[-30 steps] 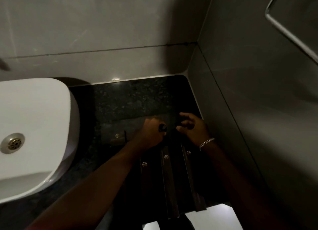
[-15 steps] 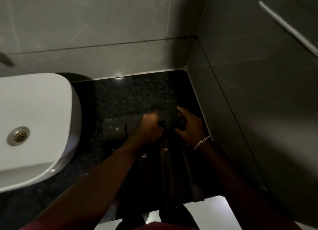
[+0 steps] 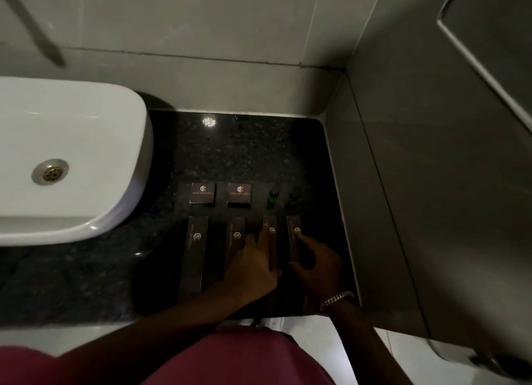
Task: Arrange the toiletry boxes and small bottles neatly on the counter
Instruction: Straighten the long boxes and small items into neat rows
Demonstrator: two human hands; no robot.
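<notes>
Four long boxes are lying lengthwise on the tabletop [image 3: 244, 154], pointing away. The left hand [image 3: 253, 266], fingers extended and ungripped, is nudging the third box [image 3: 270, 235]; the right hand [image 3: 319, 260], also flat and released, is resting on the fourth box [image 3: 295, 232].

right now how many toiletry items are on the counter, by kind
long boxes: 4
square boxes: 2
small bottles: 2
total: 8

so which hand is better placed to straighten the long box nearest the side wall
Right. The right hand already rests its fingers on the rightmost long box; the left hand is on the neighbouring long box.
</notes>
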